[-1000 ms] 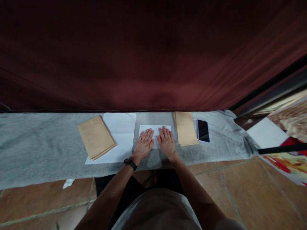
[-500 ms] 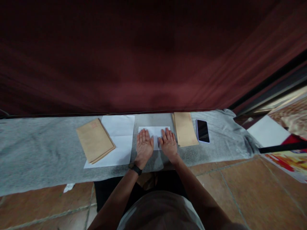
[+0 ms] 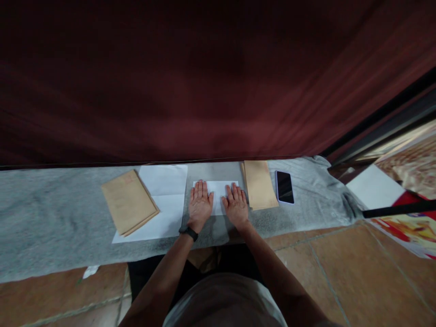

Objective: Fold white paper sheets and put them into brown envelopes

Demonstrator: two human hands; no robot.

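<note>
A small folded white sheet of paper (image 3: 218,200) lies flat in front of me. My left hand (image 3: 200,202) rests palm down on its left part, fingers stretched out. On its right part lies my right hand (image 3: 236,206), also flat with fingers a little apart. Just right of that hand is a stack of brown envelopes (image 3: 260,185). Farther left, another stack of brown envelopes (image 3: 129,202) sits partly on larger white paper (image 3: 170,209), which shows a crease across it.
A grey cloth (image 3: 61,213) covers the narrow table. A phone (image 3: 284,187) lies right of the envelopes. Dark red fabric (image 3: 218,104) hangs along the far edge. At the right stand a dark bar (image 3: 381,113) and a printed sheet (image 3: 408,229). Tiled floor (image 3: 368,268) lies below.
The whole view has shifted slightly, so the table things sit a little farther left. My left hand has slid slightly outward and up on the paper; both hands stay flat.
</note>
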